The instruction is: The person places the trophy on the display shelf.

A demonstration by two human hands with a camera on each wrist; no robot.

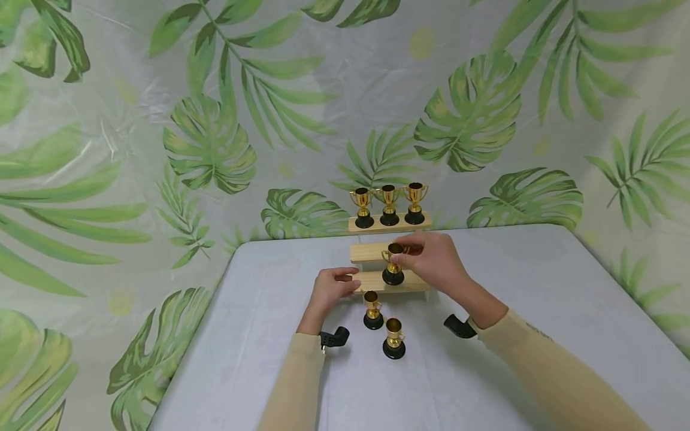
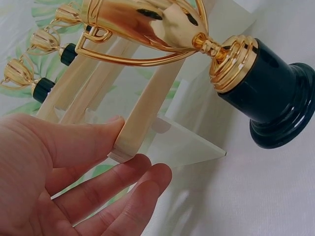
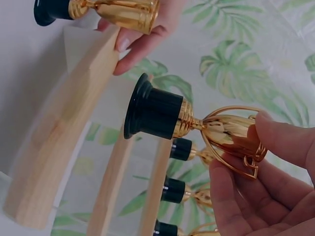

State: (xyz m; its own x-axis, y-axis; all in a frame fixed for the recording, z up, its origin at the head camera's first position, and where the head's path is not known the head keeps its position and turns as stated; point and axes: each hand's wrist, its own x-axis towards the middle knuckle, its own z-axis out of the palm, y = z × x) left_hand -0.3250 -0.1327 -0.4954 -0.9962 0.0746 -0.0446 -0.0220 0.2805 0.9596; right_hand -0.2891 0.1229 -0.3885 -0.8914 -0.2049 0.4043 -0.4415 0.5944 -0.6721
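My right hand [image 1: 433, 258] pinches a small gold trophy cup [image 1: 393, 276] with a black base by its bowl. The trophy is upright and overlaps the lowest plank in the head view; in the right wrist view its base [image 3: 155, 110] shows apart from the planks. With thumb and fingers my left hand [image 1: 330, 292] holds the left end of the lowest plank [image 2: 147, 110] of a three-step wooden display stand [image 1: 372, 280]. Two more trophies stand on the table before the stand, one near my left hand [image 1: 371, 311] and one closer to me [image 1: 394, 340].
Three matching trophies [image 1: 389, 205] stand in a row on the top plank [image 1: 353, 224]. The middle plank [image 1: 366, 252] lies between it and the lowest one. A white cloth covers the table [image 1: 259, 335], and a leaf-patterned curtain [image 1: 302, 120] hangs behind.
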